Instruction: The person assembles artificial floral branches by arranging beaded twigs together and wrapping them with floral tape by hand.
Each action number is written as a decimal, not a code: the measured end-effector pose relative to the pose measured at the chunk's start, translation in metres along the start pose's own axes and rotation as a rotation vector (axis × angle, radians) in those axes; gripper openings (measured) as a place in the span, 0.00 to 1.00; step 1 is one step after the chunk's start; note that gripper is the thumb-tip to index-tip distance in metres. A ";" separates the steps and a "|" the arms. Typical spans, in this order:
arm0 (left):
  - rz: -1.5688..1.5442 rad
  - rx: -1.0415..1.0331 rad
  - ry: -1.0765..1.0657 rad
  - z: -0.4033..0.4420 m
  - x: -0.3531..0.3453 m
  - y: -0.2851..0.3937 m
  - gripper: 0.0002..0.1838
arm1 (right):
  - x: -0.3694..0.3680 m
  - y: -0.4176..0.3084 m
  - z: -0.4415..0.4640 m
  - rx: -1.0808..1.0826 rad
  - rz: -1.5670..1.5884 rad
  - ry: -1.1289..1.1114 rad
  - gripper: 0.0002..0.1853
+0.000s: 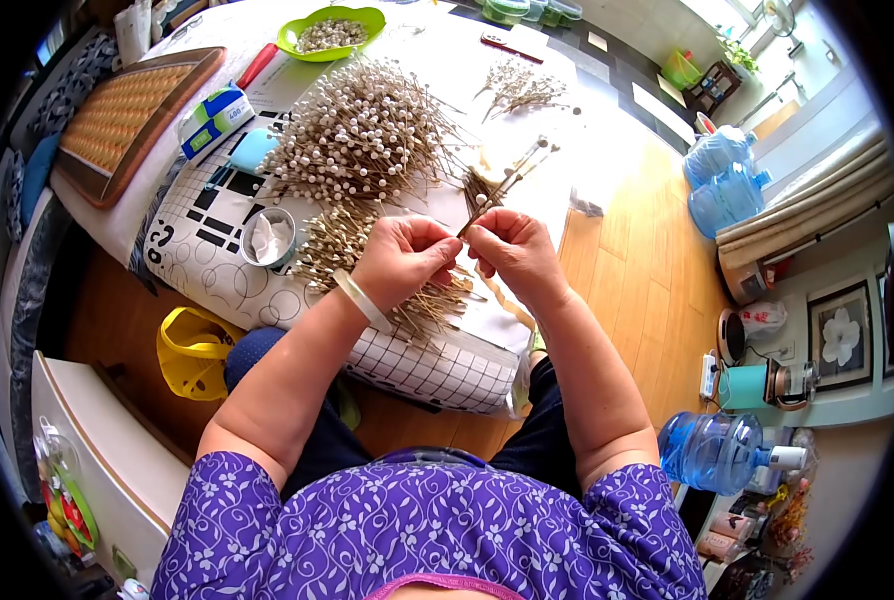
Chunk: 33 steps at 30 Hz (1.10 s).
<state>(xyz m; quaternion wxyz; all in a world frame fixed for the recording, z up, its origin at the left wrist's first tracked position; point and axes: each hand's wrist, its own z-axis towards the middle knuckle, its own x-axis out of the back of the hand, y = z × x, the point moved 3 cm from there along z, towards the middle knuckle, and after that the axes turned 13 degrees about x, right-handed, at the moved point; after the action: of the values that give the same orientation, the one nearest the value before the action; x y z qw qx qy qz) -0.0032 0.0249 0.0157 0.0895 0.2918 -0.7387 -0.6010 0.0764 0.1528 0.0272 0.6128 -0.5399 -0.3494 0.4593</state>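
Both hands meet over the near part of the table. My right hand (pixel 515 252) pinches a thin brown beaded stem (pixel 509 184), which slants up and to the right with small pale tips at its far end. My left hand (pixel 407 260) is closed in a pinch right beside the stem's lower end; what its fingertips hold is hidden. Just beyond my hands lies a big heap of white-beaded stems (pixel 362 130). Under my left wrist spreads a second bundle of stems (pixel 342 245). Farther right is a smaller beaded spray (pixel 522 88).
A green bowl of beads (pixel 332 35) stands at the back. At the left are a small round tub (pixel 269 238), a tissue pack (pixel 215 122) and a woven mat (pixel 137 120). A phone (pixel 512 46) lies at the far edge. A yellow bag (pixel 195 352) sits below the table.
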 end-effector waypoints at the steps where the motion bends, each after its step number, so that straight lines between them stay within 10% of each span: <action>1: 0.111 -0.092 0.094 -0.001 0.000 0.002 0.05 | 0.000 0.001 0.000 0.021 -0.003 -0.004 0.04; 10: 0.752 -0.640 0.372 -0.015 -0.005 0.019 0.04 | -0.004 0.001 -0.004 0.042 0.114 0.020 0.06; 20: -0.218 0.253 -0.306 -0.003 0.004 -0.004 0.09 | -0.002 -0.001 -0.004 0.084 0.146 -0.010 0.05; 28: -0.177 0.159 -0.131 -0.001 -0.003 -0.005 0.07 | 0.006 0.003 -0.006 -0.013 0.082 -0.021 0.04; 33: 0.514 -0.293 0.215 -0.006 -0.006 0.004 0.05 | 0.001 0.011 -0.009 0.004 0.115 0.061 0.04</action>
<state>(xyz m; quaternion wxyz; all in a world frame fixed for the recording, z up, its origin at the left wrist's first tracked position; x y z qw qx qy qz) 0.0033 0.0235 0.0224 0.3571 0.1413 -0.6802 -0.6244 0.0828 0.1507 0.0150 0.5971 -0.5714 -0.2980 0.4776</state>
